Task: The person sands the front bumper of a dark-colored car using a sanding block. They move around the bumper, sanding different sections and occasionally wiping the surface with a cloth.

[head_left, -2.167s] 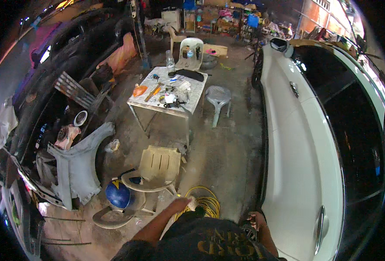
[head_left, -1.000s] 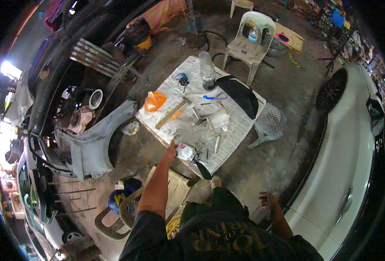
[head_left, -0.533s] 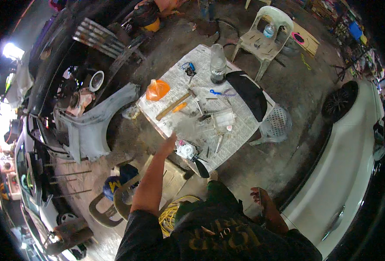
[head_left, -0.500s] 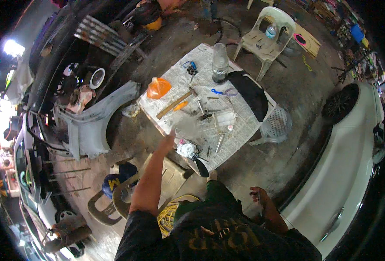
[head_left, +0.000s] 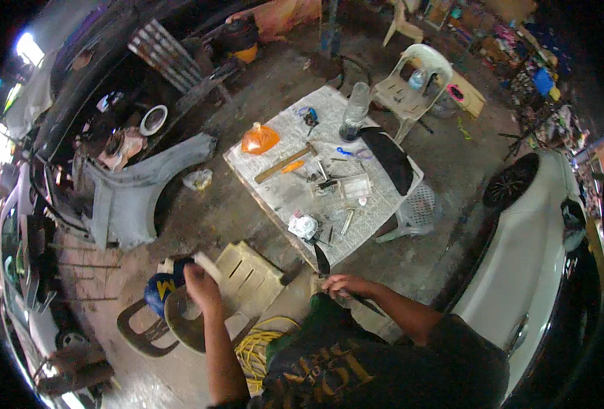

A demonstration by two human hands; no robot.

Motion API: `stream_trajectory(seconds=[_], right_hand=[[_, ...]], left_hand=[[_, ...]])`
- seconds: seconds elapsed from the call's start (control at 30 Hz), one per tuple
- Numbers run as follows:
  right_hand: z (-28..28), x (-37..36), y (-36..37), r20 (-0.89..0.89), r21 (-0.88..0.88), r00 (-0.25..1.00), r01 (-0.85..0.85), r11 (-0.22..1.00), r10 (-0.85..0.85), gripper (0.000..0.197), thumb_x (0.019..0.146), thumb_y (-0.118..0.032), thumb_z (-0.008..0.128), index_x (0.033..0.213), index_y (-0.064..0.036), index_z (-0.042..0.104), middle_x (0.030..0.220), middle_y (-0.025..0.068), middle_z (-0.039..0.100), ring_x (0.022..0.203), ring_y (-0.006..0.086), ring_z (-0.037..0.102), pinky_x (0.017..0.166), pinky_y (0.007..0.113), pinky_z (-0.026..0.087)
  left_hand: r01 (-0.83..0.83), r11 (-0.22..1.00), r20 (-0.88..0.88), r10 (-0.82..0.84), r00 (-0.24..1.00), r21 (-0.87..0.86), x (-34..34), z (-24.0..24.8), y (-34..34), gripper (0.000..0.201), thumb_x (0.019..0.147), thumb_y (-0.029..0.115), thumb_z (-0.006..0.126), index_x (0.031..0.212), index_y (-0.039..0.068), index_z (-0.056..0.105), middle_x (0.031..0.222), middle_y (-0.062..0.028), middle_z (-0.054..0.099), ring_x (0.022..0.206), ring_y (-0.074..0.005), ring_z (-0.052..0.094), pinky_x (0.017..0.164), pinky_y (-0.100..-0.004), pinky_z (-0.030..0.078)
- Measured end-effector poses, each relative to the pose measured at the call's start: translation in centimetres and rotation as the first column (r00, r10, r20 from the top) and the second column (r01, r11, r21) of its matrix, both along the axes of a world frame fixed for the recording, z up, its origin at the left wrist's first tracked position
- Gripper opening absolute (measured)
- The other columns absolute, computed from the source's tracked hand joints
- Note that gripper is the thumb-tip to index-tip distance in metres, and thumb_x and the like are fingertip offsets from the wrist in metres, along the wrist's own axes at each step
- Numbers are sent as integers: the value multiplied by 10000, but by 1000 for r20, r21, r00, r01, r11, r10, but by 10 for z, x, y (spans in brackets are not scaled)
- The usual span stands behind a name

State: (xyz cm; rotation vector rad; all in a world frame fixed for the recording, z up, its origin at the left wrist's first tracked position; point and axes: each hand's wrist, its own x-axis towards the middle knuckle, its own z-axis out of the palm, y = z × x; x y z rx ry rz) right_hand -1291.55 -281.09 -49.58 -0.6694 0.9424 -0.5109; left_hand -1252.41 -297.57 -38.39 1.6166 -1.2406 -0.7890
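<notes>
My left hand (head_left: 203, 290) is raised over the plastic chair at the left, its fingers closed on a pale, flat, blurred piece (head_left: 208, 266). My right hand (head_left: 346, 285) is just off the table's near corner, its fingers closed round a dark, narrow strip (head_left: 371, 307) whose kind I cannot make out. Beside that hand a black, blade-shaped part (head_left: 321, 259) juts over the table edge. It reaches up to a white and silver mechanical part (head_left: 303, 226) on the newspaper-covered table (head_left: 274, 204).
On the table are a hammer (head_left: 285, 162), an orange bag (head_left: 260, 139), a glass bottle (head_left: 355, 112), a clear case (head_left: 354, 189) and a black panel (head_left: 389, 160). A beige chair (head_left: 251, 273) and yellow cable (head_left: 257, 346) lie near me; a white car (head_left: 513, 273) stands right.
My left hand has drawn back from the table to above the chair, carrying the pale piece. My right hand has come up and left to the table's near corner.
</notes>
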Motion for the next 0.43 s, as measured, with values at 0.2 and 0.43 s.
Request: stream_trajectory(seconds=[0.2, 0.43], right_hand=[[33, 158, -29, 48, -307, 986, -140, 942, 162, 379, 939, -167, 542, 1274, -12, 629, 1015, 73, 689, 745, 88, 593, 606, 233, 458], [42, 412, 15, 169, -342, 867, -394, 853, 468, 396, 912, -219, 581, 1254, -44, 674, 1082, 103, 713, 944, 149, 649, 870, 295, 499]], left_hand=[[-94, 991, -215, 113, 970, 95, 152, -22, 178, 233, 932, 46, 652, 1131, -6, 544, 1062, -103, 593, 946, -211, 603, 823, -336, 532], [-137, 862, -466, 390, 794, 488, 357, -90, 361, 634, 911, 195, 773, 1422, 49, 428, 1136, -200, 629, 960, -306, 673, 836, -412, 582]])
